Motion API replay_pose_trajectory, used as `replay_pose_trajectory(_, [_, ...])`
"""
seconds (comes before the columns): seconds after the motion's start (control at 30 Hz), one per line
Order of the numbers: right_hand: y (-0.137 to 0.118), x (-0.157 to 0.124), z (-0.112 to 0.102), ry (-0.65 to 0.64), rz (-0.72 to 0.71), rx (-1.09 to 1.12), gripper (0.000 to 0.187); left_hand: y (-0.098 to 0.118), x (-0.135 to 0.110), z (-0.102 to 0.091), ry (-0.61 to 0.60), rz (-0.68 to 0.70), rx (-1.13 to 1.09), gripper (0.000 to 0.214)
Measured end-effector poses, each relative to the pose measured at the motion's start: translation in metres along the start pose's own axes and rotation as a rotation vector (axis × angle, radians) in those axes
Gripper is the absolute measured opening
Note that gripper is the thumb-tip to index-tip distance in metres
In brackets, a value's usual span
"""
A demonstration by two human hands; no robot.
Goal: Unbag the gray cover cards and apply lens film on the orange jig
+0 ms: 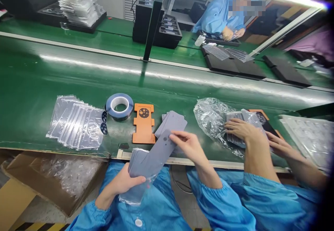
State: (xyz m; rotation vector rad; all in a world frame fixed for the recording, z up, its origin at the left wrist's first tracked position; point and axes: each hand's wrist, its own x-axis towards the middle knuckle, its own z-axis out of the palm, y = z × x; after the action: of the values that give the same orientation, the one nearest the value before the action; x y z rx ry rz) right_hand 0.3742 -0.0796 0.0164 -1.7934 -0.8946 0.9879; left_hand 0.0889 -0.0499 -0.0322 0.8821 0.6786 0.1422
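My left hand (127, 182) is closed around a stack of grey flat sheets (146, 161) partly inside a clear bag, held below the table edge. My right hand (189, 144) pinches the upper end of the top grey sheet (164, 144), which slants up over the table edge. More grey sheets (173, 121) lie fanned on the green belt just behind it. An orange jig plate (143, 123) with a dark round part lies to their left.
A tape roll (119, 106) and a spread of clear bags (75, 123) lie left of the jig. At right, a co-worker's hands (241, 128) rest on grey parts in a crumpled plastic bag (211, 116). A cardboard box (52, 178) sits under the table. Another person works across the belt.
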Motion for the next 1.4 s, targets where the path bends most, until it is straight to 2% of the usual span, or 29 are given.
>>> replay_pose_trajectory(0.07, [-0.002, 0.03, -0.022, 0.163, -0.105, -0.181, 0.043, 0.003, 0.002, 0.0, -0.007, -0.016, -0.058, 0.045])
replay_pose_trajectory(0.13, [-0.001, 0.059, -0.04, 0.207, -0.189, -0.398, 0.041, 0.006, 0.003, 0.001, 0.044, -0.007, -0.11, 0.05])
replay_pose_trajectory(0.2, [0.0, 0.077, -0.049, 0.238, -0.26, -0.577, 0.038, 0.011, 0.006, 0.002, 0.075, -0.001, -0.152, 0.054])
replay_pose_trajectory(0.27, [-0.001, 0.078, -0.046, 0.328, -0.343, -0.648, 0.037, 0.016, 0.009, 0.005, 0.083, 0.004, -0.178, 0.053])
replay_pose_trajectory(0.33, [-0.004, 0.061, -0.031, 0.385, -0.408, -0.597, 0.035, 0.019, 0.013, 0.008, 0.079, 0.013, -0.196, 0.051])
replay_pose_trajectory(0.37, [-0.006, 0.047, -0.021, 0.359, -0.409, -0.535, 0.034, 0.02, 0.015, 0.01, 0.078, 0.02, -0.205, 0.051])
replay_pose_trajectory(0.4, [-0.008, 0.032, -0.01, 0.273, -0.381, -0.457, 0.034, 0.02, 0.018, 0.012, 0.075, 0.028, -0.213, 0.051])
replay_pose_trajectory(0.5, [-0.011, -0.011, 0.023, -0.172, -0.182, -0.249, 0.042, 0.02, 0.025, 0.018, 0.074, 0.044, -0.235, 0.056])
replay_pose_trajectory(0.57, [-0.009, -0.026, 0.036, -0.325, -0.096, -0.156, 0.043, 0.019, 0.027, 0.02, 0.08, 0.039, -0.24, 0.056])
replay_pose_trajectory(0.63, [-0.004, -0.028, 0.036, -0.288, -0.087, -0.073, 0.039, 0.019, 0.028, 0.019, 0.101, 0.025, -0.254, 0.053])
replay_pose_trajectory(0.77, [0.003, -0.016, 0.013, 0.01, -0.112, 0.078, 0.035, 0.022, 0.025, 0.012, 0.157, -0.026, -0.323, 0.052])
replay_pose_trajectory(0.83, [0.002, -0.011, 0.006, 0.06, -0.088, 0.132, 0.028, 0.024, 0.022, 0.01, 0.159, -0.046, -0.314, 0.053])
replay_pose_trajectory(0.9, [-0.002, -0.009, 0.008, -0.035, -0.035, 0.142, 0.026, 0.025, 0.02, 0.01, 0.149, -0.051, -0.28, 0.054])
replay_pose_trajectory(0.97, [-0.008, -0.009, 0.018, -0.192, 0.009, 0.082, 0.027, 0.026, 0.018, 0.011, 0.145, -0.044, -0.249, 0.053])
replay_pose_trajectory(1.03, [-0.012, -0.01, 0.03, -0.289, 0.004, -0.013, 0.027, 0.026, 0.016, 0.012, 0.141, -0.036, -0.217, 0.052])
replay_pose_trajectory(1.17, [-0.011, -0.011, 0.046, -0.387, -0.017, -0.095, 0.025, 0.024, 0.014, 0.013, 0.147, -0.032, -0.158, 0.049])
replay_pose_trajectory(1.3, [-0.006, -0.011, 0.049, -0.435, -0.006, -0.075, 0.031, 0.02, 0.013, 0.009, 0.185, -0.051, -0.128, 0.05])
replay_pose_trajectory(1.4, [-0.007, -0.011, 0.049, -0.443, 0.01, -0.055, 0.033, 0.018, 0.014, 0.007, 0.226, 0.008, -0.02, 0.048])
